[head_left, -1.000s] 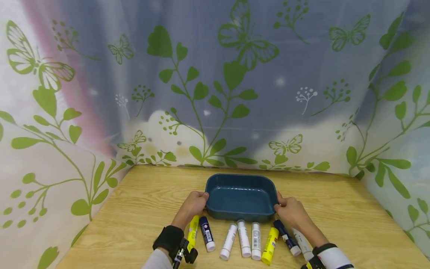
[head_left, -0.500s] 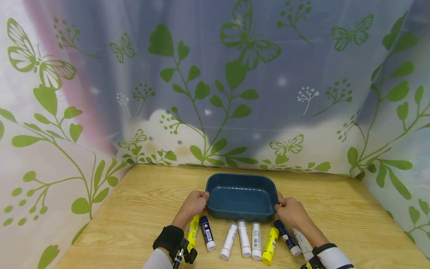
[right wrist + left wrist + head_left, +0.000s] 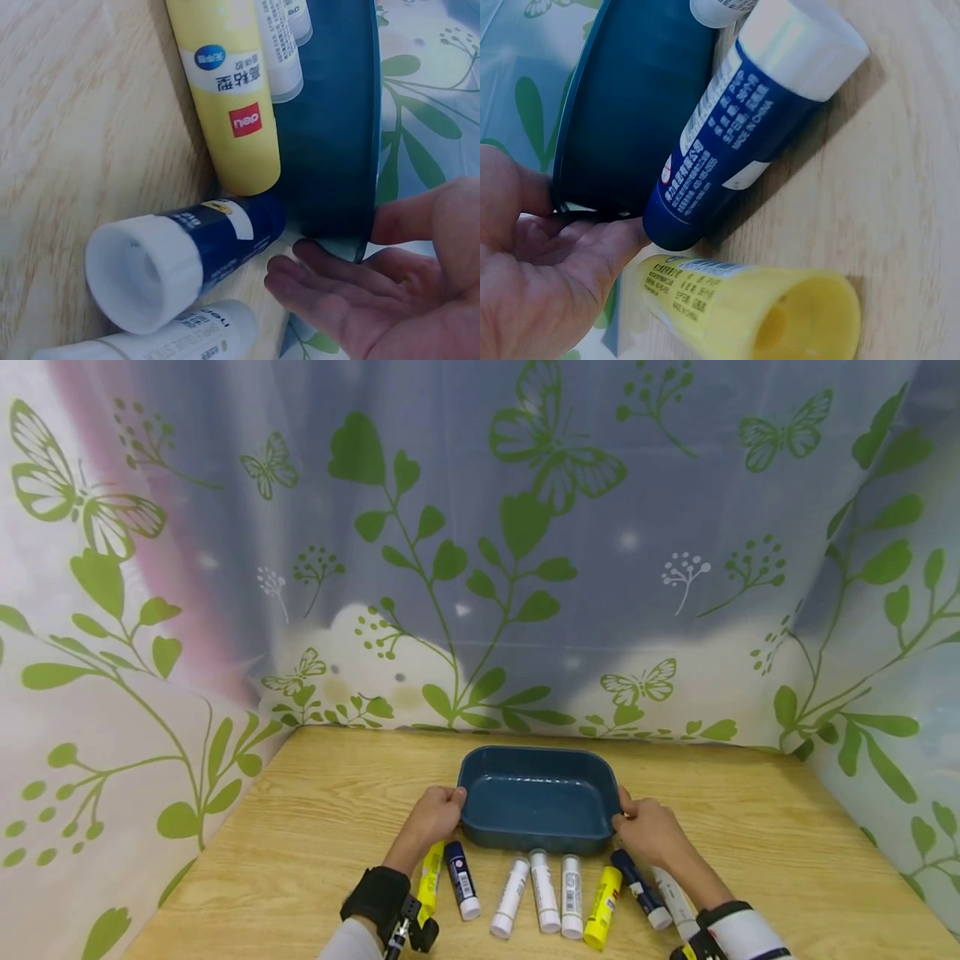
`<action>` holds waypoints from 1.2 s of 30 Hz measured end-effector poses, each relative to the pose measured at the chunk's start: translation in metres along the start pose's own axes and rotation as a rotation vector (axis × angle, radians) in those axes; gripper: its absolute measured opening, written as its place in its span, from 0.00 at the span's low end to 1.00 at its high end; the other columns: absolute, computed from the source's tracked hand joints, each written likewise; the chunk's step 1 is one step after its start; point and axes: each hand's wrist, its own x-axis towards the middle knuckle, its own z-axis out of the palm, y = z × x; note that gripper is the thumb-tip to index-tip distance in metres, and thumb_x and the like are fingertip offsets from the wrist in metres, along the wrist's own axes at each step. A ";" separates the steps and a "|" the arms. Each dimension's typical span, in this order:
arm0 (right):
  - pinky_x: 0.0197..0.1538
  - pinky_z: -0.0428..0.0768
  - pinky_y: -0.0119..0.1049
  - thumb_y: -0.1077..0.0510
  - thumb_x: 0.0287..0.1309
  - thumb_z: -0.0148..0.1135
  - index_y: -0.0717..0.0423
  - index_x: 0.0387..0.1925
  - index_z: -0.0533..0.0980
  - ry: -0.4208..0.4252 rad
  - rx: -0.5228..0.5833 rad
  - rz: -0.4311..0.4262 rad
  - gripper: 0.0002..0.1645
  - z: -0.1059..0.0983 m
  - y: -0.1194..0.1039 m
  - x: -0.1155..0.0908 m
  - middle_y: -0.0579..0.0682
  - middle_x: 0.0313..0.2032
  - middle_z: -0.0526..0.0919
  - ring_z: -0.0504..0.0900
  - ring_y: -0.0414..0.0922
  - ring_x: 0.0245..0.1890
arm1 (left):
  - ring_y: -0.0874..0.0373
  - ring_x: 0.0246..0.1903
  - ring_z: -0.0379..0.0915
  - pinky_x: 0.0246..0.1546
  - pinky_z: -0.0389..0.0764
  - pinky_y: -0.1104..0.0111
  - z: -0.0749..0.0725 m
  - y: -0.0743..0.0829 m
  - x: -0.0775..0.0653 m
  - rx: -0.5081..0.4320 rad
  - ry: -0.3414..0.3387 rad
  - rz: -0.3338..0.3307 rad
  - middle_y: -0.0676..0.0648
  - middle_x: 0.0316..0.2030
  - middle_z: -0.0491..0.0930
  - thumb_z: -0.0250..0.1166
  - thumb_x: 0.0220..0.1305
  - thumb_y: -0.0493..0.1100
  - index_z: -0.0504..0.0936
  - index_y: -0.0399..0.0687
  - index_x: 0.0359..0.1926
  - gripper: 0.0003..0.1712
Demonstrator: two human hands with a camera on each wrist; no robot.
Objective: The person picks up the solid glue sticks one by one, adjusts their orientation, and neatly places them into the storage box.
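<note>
A deep teal rectangular tray (image 3: 536, 842) with bare insides sits at mid-table in the head view. My left hand (image 3: 437, 810) pinches its left end, thumb over the rim and fingers beneath it in the left wrist view. At the opposite end my right hand (image 3: 651, 833) grips the rim the same way. Glue sticks lie in a loose row along the near side: a blue one (image 3: 461, 881) and a yellow one (image 3: 431, 881) by my left wrist, white ones (image 3: 544, 892) in the middle, then another yellow stick (image 3: 602, 908), a second blue stick (image 3: 641, 890) and a white stick (image 3: 675, 902) partly behind my right forearm.
The light wooden table (image 3: 337, 777) reaches back to a patterned curtain (image 3: 480, 568) with green leaves and butterflies, which also hangs along both sides. A black strap with a camera (image 3: 420, 927) sits on my left wrist, low over the yellow stick.
</note>
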 end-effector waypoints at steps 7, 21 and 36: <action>0.20 0.63 0.32 0.59 0.68 0.51 0.73 0.70 0.63 -0.011 -0.019 -0.033 0.33 -0.004 -0.002 0.002 0.74 0.49 0.82 0.58 0.38 0.11 | 0.53 0.31 0.71 0.33 0.70 0.67 0.001 -0.002 -0.001 0.003 0.010 -0.013 0.48 0.27 0.65 0.46 0.82 0.49 0.78 0.35 0.56 0.23; 0.44 0.83 0.54 0.59 0.70 0.55 0.74 0.54 0.77 0.136 -0.123 -0.082 0.21 -0.035 -0.015 0.000 0.70 0.48 0.84 0.85 0.64 0.44 | 0.54 0.29 0.69 0.31 0.69 0.67 0.002 -0.001 -0.002 0.016 0.019 0.002 0.48 0.26 0.65 0.46 0.82 0.49 0.79 0.36 0.47 0.22; 0.32 0.82 0.46 0.64 0.64 0.58 0.74 0.45 0.79 0.167 -0.169 -0.047 0.15 -0.030 0.009 -0.011 0.66 0.38 0.86 0.84 0.50 0.28 | 0.57 0.23 0.65 0.27 0.66 0.68 0.003 -0.001 -0.002 0.023 0.010 0.025 0.51 0.23 0.63 0.45 0.82 0.49 0.79 0.36 0.43 0.24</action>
